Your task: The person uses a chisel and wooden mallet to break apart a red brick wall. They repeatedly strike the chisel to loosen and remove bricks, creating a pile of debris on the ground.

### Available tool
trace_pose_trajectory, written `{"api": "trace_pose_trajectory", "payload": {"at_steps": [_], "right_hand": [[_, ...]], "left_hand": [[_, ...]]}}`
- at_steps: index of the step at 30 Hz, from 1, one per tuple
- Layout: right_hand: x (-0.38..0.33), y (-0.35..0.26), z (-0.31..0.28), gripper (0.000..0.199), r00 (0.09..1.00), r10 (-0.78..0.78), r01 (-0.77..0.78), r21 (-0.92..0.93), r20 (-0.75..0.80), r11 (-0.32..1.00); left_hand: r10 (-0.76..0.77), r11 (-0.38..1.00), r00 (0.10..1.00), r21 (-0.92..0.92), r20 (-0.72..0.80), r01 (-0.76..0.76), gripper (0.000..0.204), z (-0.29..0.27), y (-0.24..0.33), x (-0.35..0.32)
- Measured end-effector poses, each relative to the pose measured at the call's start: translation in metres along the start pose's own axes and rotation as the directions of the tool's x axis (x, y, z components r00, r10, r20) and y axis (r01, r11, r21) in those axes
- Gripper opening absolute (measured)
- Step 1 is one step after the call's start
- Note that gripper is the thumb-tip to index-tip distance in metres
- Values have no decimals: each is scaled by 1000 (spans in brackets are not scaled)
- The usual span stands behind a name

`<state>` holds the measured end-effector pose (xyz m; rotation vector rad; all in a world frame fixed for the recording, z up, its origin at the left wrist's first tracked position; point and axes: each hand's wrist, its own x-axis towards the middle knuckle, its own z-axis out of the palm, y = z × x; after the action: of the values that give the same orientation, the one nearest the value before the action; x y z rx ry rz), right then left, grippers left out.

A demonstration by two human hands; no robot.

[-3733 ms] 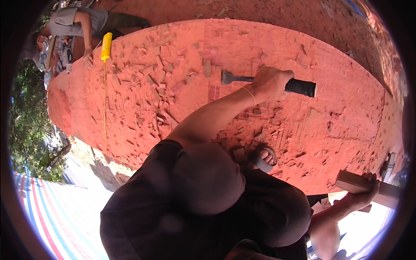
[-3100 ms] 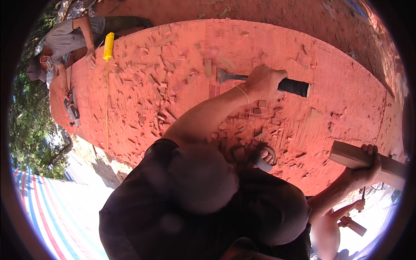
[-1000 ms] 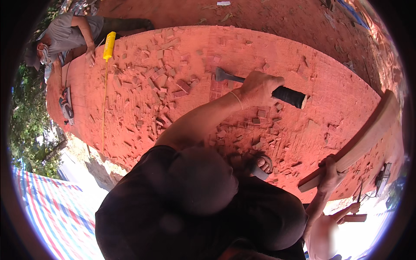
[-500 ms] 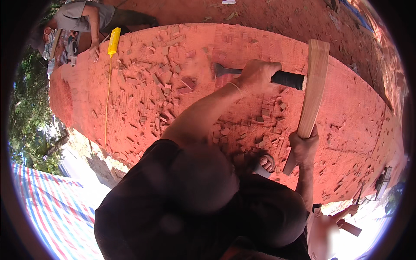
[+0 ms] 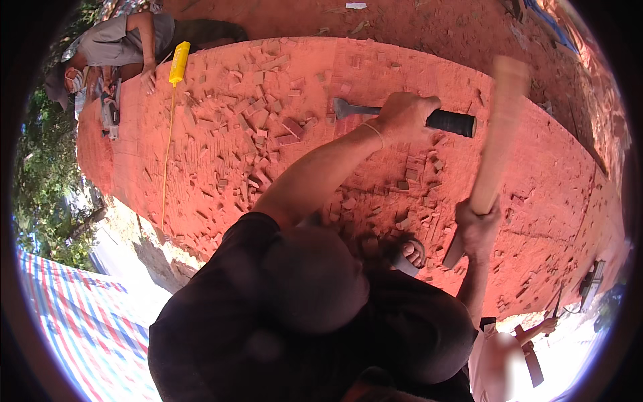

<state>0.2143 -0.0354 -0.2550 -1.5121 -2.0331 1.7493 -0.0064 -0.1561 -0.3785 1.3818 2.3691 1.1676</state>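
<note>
My left hand (image 5: pixel 406 115) is wrapped round a chisel (image 5: pixel 452 123) with a black-wound handle and a flared dark blade. The chisel lies almost level over the red wood slab (image 5: pixel 221 157), its blade end to the left at the carved surface. My right hand (image 5: pixel 477 229) grips a long wooden mallet (image 5: pixel 501 127) near its lower end. Blurred by motion, the mallet stands apart from the chisel's butt, to its right. Loose wood chips (image 5: pixel 257 115) and small notches cover the slab around both hands.
A yellow ink-line marker (image 5: pixel 179 61) with its cord crosses the slab's left part. At the far left a person (image 5: pixel 127 37) leans by the slab near a power tool (image 5: pixel 110 117). Another person's arm (image 5: pixel 536 329) shows at the lower right. My foot (image 5: pixel 412 254) rests on the slab.
The mallet has swung right, away from the chisel's butt, along with my right hand. My left hand and the chisel have shifted slightly right. The far-left person's head has come further into view.
</note>
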Motion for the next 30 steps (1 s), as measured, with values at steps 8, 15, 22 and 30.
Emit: {"api": "trace_pose_trajectory", "payload": {"at_steps": [8, 15, 22, 30], "right_hand": [[-69, 103, -80, 14, 983, 152, -137, 144, -101, 980], [-82, 54, -208, 20, 935, -217, 241, 53, -279, 969], [-37, -58, -108, 31, 690, -128, 528, 374, -712, 763], [-57, 102, -75, 18, 997, 73, -72, 45, -15, 996]], "left_hand": [[82, 992, 954, -117, 288, -50, 25, -5, 45, -65], [3, 994, 987, -109, 160, 14, 23, 3, 32, -36], [-35, 997, 990, -63, 140, 44, 24, 10, 26, -31], [14, 1000, 957, 10, 291, -18, 32, 19, 18, -57]]}}
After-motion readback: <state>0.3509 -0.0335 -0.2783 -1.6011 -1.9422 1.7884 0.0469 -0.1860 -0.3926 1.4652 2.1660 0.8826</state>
